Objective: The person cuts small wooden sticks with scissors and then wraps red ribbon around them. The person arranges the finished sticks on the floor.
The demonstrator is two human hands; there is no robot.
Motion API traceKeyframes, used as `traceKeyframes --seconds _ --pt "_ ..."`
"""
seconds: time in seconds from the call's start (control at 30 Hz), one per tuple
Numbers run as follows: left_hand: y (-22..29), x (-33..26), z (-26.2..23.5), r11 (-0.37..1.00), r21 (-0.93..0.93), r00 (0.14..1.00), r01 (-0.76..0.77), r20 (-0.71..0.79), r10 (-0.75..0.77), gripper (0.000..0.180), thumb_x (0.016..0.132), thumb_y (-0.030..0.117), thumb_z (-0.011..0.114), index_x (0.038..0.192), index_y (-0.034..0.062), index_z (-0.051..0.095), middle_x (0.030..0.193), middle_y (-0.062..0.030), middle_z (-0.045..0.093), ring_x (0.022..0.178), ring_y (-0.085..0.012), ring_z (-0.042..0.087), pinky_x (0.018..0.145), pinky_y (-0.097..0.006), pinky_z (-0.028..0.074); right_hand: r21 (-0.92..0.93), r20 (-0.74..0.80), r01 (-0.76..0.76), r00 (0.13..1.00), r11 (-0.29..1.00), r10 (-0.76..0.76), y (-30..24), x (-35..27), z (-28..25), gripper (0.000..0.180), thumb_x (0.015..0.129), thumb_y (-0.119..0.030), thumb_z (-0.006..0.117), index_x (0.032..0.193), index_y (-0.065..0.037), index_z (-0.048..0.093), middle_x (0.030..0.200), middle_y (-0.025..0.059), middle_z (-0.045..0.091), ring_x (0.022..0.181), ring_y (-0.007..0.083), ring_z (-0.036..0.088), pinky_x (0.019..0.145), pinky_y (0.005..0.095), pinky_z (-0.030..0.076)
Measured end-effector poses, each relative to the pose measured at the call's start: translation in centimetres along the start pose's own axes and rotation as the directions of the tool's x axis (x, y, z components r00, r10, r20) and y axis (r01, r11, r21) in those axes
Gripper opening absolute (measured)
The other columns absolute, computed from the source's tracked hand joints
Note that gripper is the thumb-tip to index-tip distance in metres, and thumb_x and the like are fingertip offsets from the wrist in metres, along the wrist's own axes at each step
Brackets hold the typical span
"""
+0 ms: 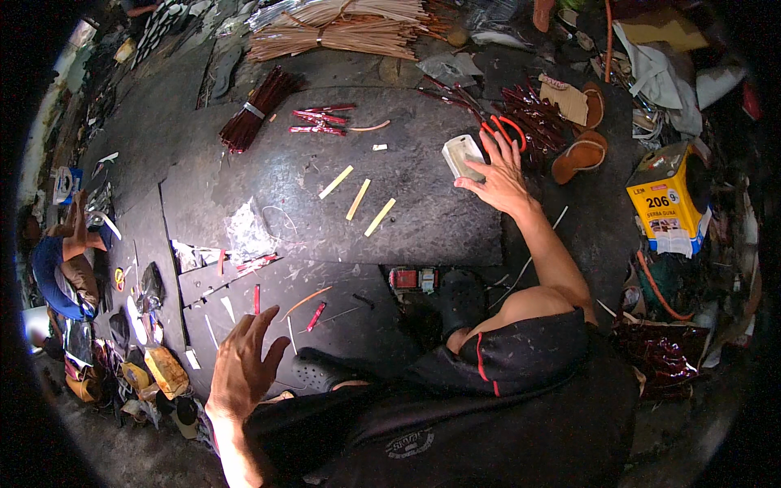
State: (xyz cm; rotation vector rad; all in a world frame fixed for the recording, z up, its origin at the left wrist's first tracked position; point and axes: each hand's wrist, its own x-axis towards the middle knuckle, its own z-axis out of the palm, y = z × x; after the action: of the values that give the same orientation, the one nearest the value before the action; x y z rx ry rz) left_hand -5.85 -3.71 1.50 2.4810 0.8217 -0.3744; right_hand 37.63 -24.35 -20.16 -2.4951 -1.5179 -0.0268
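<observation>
My right hand [502, 180] reaches out over the dark work sheet with its fingers spread. Its thumb lies by the lower edge of a small white open box [464, 154]; I cannot tell if they touch. Just beyond its fingertips are the orange handles of scissors [512, 126]. My left hand [246, 364] hovers palm inward at the lower left, fingers apart, holding nothing. Near it lie a short red wrapped strip [316, 316] and a thin tan strip [307, 302]. Three pale yellow strips [357, 200] lie in the middle of the sheet.
Tied dark red sticks [259, 110] and loose red pieces [319, 119] lie farther off. Behind them is a big bundle of pale sticks [342, 32]. Sandals [580, 156] and a yellow can [665, 199] stand right. Another person [69, 264] sits far left.
</observation>
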Motion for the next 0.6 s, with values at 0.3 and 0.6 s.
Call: traceKeyframes --seconds 0.3,0.6 --pt "-0.2 -0.4 -0.1 0.995 -0.045 0.995 0.089 0.047 -0.087 0.047 0.088 0.019 0.071 0.131 0.0069 0.056 0.113 -0.0196 0.065 0.105 -0.0372 0.065 0.089 -0.045 0.052 0.176 -0.029 0.018 1.000 0.984 -0.013 -4.8 2.5 -4.0 0.048 0.081 -0.046 0.075 0.098 -0.002 0.070 0.130 0.0186 0.054 0.126 0.0384 0.046 0.106 0.0516 0.034" --pt "-0.8 0.2 -0.2 0.994 -0.039 0.994 0.100 0.047 -0.098 0.046 0.088 0.020 0.071 0.130 0.0082 0.057 0.111 -0.0191 0.065 0.101 -0.0375 0.066 0.086 -0.046 0.053 0.172 -0.083 0.270 0.962 0.947 -0.259 -8.0 16.5 11.3 0.044 0.091 -0.002 0.049 0.135 -0.006 0.052 0.116 0.0188 0.060 0.109 0.0355 0.058 0.097 0.0468 0.044"
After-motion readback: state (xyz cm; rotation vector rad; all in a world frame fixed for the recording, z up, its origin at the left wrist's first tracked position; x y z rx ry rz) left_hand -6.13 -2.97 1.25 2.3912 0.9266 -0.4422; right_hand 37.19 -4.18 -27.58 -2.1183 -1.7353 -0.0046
